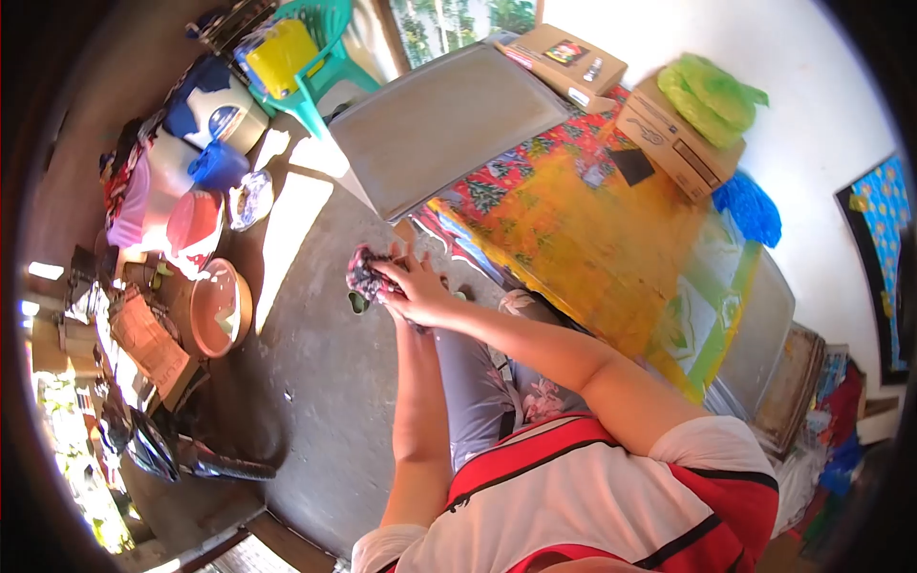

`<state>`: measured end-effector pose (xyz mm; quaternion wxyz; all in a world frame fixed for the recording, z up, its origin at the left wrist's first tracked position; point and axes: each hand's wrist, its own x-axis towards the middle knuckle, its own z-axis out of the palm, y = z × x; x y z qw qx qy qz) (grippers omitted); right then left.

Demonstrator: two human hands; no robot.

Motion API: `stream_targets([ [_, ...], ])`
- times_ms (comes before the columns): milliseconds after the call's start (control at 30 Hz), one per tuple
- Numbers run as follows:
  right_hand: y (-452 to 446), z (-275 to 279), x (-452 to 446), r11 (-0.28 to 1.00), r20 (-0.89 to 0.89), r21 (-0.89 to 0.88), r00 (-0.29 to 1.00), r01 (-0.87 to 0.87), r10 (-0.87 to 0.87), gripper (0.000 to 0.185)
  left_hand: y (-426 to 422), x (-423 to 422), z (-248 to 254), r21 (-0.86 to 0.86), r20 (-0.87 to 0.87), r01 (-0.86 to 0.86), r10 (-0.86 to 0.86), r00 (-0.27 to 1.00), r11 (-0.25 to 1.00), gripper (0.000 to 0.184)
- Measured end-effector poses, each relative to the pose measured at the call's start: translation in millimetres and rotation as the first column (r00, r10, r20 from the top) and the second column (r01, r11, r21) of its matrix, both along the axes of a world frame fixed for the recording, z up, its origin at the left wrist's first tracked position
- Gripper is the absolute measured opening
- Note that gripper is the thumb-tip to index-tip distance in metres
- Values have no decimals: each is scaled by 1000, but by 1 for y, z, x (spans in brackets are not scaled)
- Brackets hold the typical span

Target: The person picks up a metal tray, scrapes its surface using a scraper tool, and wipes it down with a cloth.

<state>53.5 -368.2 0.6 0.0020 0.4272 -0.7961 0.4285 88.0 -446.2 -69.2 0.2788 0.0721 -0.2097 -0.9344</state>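
A bunched dark cloth with a pink and grey pattern [363, 274] is between my two hands, in front of my knees and above the floor. My right hand [420, 291] lies across it from the right, its fingers against the cloth. My left hand [394, 307] comes up from below and grips the cloth. Most of the left fingers are hidden behind the cloth and the right hand.
To the right stands a table with a yellow and red floral cover [573, 224], bearing cardboard boxes [678, 138] and a grey board [449, 124]. A green chair [320, 57], a blue jug [220, 165] and an orange basin [244, 310] are at the left.
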Motion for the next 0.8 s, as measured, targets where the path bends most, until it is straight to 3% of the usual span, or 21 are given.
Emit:
stream_targets([
  [33,8,-3,11,992,-156,8,980,129,-126,41,39,7,37,56,34,9,-11,999,998,59],
  [100,26,5,-2,984,75,-63,984,165,-160,41,94,18,71,130,94,78,-91,991,988,56],
  [133,35,5,-13,977,187,-95,967,192,-172,41,109,22,70,103,104,207,-217,971,973,52],
  [167,40,-4,-25,934,172,-222,954,280,-245,41,123,34,70,121,198,288,-308,931,950,51],
  [200,48,-8,-36,905,170,-240,933,350,-316,40,137,42,77,144,289,369,-395,872,918,49],
  [233,61,-8,-43,886,256,-297,923,357,-287,39,149,38,71,174,389,277,-324,862,945,45],
  [300,85,-13,-49,868,516,-345,845,356,-142,38,147,31,47,-86,436,312,-246,866,946,39],
  [333,101,-12,-45,879,486,-343,863,332,-136,38,143,29,47,-215,442,322,-203,874,922,37],
  [367,120,-11,-41,889,454,-340,881,306,-129,38,138,29,49,-181,398,372,-278,874,911,28],
  [400,138,-8,-37,900,423,-335,898,280,-122,38,141,24,67,-268,500,391,-220,838,880,18],
  [467,169,-2,-34,868,559,-358,823,345,-97,36,151,12,76,-357,562,431,-178,808,829,19],
  [533,194,1,-33,799,662,-391,743,457,-102,33,171,-8,88,-443,509,376,-117,853,814,21],
  [567,202,0,-35,768,623,-450,776,455,-95,35,181,-18,95,-484,479,348,-89,873,803,23],
  [667,240,30,-43,830,587,-425,808,362,-52,37,214,-50,132,-519,397,326,-115,910,790,31],
  [700,255,25,-53,837,721,-440,684,325,113,43,212,-65,124,-599,385,358,-133,913,716,32],
  [733,277,26,-61,883,574,-346,816,316,-66,45,207,-82,115,-674,373,380,-152,915,634,32],
  [800,327,36,-69,923,152,-125,926,364,-344,48,209,-117,112,-874,242,200,41,969,444,34],
])
